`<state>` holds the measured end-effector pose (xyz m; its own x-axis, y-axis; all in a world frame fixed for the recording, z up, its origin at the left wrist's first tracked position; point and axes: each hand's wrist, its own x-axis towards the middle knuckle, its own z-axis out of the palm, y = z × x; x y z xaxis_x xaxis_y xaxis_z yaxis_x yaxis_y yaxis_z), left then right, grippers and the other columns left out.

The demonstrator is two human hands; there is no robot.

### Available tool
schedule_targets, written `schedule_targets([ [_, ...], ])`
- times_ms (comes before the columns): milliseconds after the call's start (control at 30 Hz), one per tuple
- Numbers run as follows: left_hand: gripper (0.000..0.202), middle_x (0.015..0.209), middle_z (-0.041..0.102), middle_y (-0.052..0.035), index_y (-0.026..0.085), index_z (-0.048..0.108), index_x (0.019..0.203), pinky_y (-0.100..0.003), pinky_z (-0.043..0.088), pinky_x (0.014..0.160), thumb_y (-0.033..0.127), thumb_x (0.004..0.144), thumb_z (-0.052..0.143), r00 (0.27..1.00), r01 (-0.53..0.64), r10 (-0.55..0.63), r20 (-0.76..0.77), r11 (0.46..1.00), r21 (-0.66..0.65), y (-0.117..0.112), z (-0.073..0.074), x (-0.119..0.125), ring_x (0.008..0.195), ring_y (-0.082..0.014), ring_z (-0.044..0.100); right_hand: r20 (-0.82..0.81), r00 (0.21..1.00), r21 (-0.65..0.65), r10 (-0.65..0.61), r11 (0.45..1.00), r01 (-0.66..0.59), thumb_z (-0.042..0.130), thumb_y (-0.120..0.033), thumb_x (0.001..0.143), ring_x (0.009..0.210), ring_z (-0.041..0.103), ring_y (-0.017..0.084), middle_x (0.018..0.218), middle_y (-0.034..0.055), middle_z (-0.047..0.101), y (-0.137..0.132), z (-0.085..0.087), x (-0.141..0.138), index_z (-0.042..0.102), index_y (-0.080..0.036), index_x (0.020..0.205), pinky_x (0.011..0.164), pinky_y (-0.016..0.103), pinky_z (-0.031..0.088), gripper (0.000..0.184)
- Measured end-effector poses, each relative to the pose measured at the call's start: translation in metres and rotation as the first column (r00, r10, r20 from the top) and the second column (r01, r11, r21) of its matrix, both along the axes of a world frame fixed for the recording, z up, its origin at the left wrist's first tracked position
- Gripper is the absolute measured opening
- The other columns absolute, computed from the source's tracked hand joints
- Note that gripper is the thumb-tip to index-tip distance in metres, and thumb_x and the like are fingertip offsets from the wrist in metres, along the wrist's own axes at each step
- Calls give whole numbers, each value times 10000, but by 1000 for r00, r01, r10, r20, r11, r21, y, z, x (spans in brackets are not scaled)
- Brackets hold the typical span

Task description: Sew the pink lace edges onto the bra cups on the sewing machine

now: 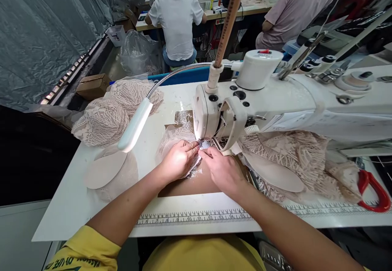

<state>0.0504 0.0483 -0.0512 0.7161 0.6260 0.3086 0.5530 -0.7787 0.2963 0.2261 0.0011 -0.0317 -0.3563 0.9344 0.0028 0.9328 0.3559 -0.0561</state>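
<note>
Two hands (both bare) handle lace at one sewing machine.

Beige fabric, white sewing machine

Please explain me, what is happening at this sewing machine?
A person in a yellow shirt has both hands at the needle area of a white sewing machine. The left hand is on a pale lace piece; the right hand is close beside it. More lace is heaped at the left. I cannot tell whether the needle is moving.
</note>
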Motion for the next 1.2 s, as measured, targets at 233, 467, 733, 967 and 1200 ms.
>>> schedule_targets([
  [233,319,1201,642,-172,99,635,1139,-388,498,808,184,929,410,999,-16,17,51,1000,-20,0,-3,2,965,-231,612,9,1000,19,19,1000,-20,422,-37,834,820,562,218,1045,114,623,-1,-2,2,576,-231,1276,602,312,374,506],
  [467,352,1230,629,-129,169,609,1222,-494,447,886,271,929,441,969,-232,231,-90,973,-3,-4,2,2,1114,-316,519,-28,999,51,40,998,-38,407,-22,826,759,541,201,955,86,629,-3,-6,6,613,-230,1238,621,309,367,505],
  [733,423,1416,474,-116,205,545,1293,-673,285,1022,212,879,459,913,-389,377,-155,920,-51,-5,5,-7,1328,-405,337,-123,991,101,46,994,-33,383,-49,853,749,566,185,1021,64,658,-5,-14,9,608,-222,1243,660,308,401,482],
  [967,403,1287,608,-52,240,669,1121,-491,363,1082,116,761,538,992,128,-110,70,918,-374,-35,38,-34,1272,-285,477,-422,877,124,231,973,-196,378,-87,875,857,583,187,992,83,658,-5,-14,20,660,-154,1151,741,290,455,401],
  [1200,287,1078,652,-110,144,640,1075,-330,506,829,228,815,554,943,-164,270,193,885,-436,-23,37,-27,959,-220,618,-400,839,179,369,929,-323,456,-84,835,778,532,171,846,57,629,-7,-16,21,710,-198,997,694,280,407,322],
])
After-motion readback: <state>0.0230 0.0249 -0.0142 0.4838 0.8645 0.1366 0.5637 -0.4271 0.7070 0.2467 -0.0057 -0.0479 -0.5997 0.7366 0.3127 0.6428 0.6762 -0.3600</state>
